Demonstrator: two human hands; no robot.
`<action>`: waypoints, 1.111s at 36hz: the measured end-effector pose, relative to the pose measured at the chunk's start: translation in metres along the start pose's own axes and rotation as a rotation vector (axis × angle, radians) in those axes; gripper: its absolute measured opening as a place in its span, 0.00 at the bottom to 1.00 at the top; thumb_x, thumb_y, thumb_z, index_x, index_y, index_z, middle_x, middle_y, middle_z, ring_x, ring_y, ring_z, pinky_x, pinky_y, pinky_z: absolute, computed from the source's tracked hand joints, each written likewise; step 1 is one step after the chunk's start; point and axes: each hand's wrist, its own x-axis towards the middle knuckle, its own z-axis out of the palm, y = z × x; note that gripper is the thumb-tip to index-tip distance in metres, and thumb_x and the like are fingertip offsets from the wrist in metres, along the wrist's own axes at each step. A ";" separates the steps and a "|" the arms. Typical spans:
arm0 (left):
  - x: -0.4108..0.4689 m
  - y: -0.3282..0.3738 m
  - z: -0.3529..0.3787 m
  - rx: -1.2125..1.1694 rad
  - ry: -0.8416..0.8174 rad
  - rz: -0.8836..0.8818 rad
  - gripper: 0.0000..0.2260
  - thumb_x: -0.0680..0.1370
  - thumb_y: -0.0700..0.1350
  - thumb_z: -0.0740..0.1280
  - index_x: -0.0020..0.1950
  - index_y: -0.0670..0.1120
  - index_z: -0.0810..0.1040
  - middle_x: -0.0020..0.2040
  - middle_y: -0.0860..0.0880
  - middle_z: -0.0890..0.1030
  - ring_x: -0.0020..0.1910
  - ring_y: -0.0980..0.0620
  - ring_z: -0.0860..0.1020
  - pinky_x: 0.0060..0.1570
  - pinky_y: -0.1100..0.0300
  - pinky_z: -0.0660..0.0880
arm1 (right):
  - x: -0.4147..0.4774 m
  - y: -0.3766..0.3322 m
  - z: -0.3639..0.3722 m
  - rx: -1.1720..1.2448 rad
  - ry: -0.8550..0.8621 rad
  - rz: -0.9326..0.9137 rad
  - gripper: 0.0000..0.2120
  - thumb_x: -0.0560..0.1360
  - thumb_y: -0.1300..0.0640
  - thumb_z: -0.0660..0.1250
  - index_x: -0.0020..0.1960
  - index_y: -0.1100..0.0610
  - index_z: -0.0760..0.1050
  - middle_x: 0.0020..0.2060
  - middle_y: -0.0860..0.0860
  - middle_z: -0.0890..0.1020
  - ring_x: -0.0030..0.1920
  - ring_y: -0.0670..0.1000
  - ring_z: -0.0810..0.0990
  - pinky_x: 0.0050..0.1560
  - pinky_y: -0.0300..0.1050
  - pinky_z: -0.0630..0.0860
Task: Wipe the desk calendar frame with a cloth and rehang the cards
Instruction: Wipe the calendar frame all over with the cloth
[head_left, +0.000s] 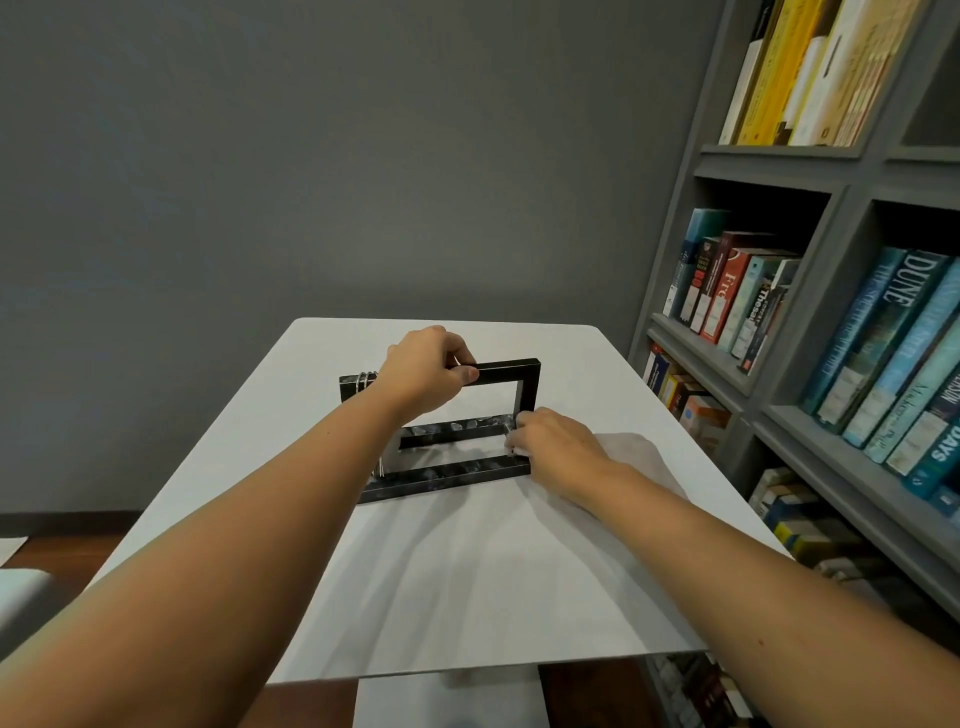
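Forearms reached from 6 o'clock across the table to the frame, which stood upright just past centre toward 12 o'clock. The left hand gripped its top bar, with the rings at that bar's 9 o'clock end. The right hand curled at the 4 o'clock corner, pinching a white scrap, probably the cloth. The frame looked stiff, light, glossy and easily tipped, so the top bar seemed the best hold.
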 end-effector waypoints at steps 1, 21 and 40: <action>0.000 0.000 0.000 -0.002 0.000 0.000 0.04 0.76 0.45 0.67 0.47 0.46 0.81 0.43 0.50 0.74 0.46 0.48 0.73 0.56 0.49 0.71 | -0.001 0.000 0.000 0.003 0.000 -0.013 0.15 0.74 0.67 0.59 0.55 0.57 0.78 0.52 0.52 0.75 0.55 0.54 0.71 0.42 0.45 0.68; 0.001 0.000 0.001 -0.001 0.002 -0.002 0.06 0.76 0.45 0.67 0.48 0.46 0.82 0.43 0.50 0.74 0.47 0.48 0.73 0.58 0.49 0.71 | -0.005 0.009 -0.013 0.545 0.079 0.146 0.08 0.75 0.58 0.66 0.50 0.61 0.80 0.46 0.51 0.79 0.49 0.49 0.76 0.43 0.33 0.68; -0.001 0.001 -0.001 -0.004 -0.005 -0.005 0.05 0.77 0.46 0.66 0.47 0.47 0.81 0.42 0.50 0.74 0.47 0.48 0.73 0.59 0.47 0.70 | -0.007 0.010 0.008 0.426 0.234 0.213 0.10 0.77 0.55 0.64 0.46 0.62 0.79 0.43 0.55 0.82 0.46 0.56 0.78 0.45 0.46 0.70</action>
